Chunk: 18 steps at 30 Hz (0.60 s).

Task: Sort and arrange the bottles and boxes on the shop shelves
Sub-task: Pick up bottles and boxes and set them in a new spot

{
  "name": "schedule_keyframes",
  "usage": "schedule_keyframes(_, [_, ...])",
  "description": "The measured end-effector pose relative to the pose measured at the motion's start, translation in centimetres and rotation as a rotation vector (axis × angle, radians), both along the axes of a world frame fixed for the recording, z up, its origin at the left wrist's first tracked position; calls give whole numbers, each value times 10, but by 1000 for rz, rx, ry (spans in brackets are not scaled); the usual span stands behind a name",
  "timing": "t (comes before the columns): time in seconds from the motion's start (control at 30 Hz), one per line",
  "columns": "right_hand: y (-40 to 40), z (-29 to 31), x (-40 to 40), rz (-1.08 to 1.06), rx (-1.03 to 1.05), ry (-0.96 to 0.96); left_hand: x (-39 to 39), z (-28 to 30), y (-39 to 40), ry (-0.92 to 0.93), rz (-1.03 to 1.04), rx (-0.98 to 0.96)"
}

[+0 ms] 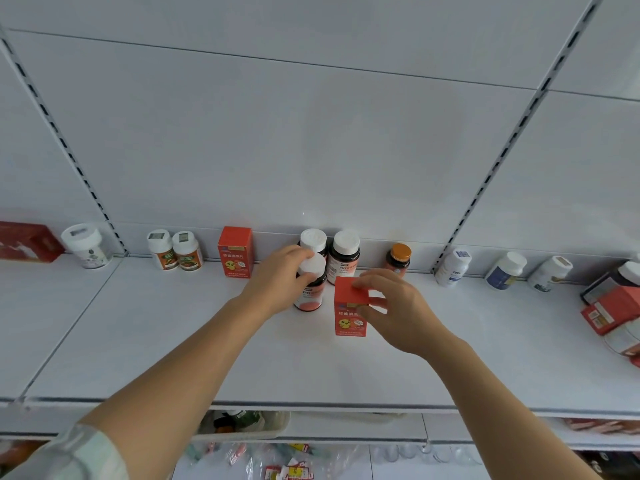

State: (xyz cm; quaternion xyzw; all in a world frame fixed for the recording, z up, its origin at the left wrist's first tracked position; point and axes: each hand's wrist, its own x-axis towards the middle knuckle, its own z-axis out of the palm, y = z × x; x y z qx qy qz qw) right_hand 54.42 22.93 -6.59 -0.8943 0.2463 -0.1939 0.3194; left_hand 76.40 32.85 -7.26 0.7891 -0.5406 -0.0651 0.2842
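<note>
A pale grey metal back panel [311,133] rises behind the white shelf [173,341]. Two slotted black-notched uprights [512,140] cross it diagonally under soft, even light.

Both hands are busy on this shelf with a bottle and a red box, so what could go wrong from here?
1. The left hand grips the dark bottle near its cap, close in front of two matching bottles at the back; a nudge may topple them.
2. The right hand pinches the red box by its top, so it could tip or slip.
</note>
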Motion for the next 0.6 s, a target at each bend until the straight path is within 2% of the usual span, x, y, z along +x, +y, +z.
schedule_keyframes(0.27, [-1, 0, -2, 48, -101, -44, 0, 3, 8, -9, -21, -3])
schedule_keyframes(0.47, [10, 1, 18, 60, -208, -75, 6, 6, 44, -203, 87, -100])
schedule_keyframes(0.6, [32, -3, 49, 131, -151, -117, 22, 2, 78, -286, 153, -112])
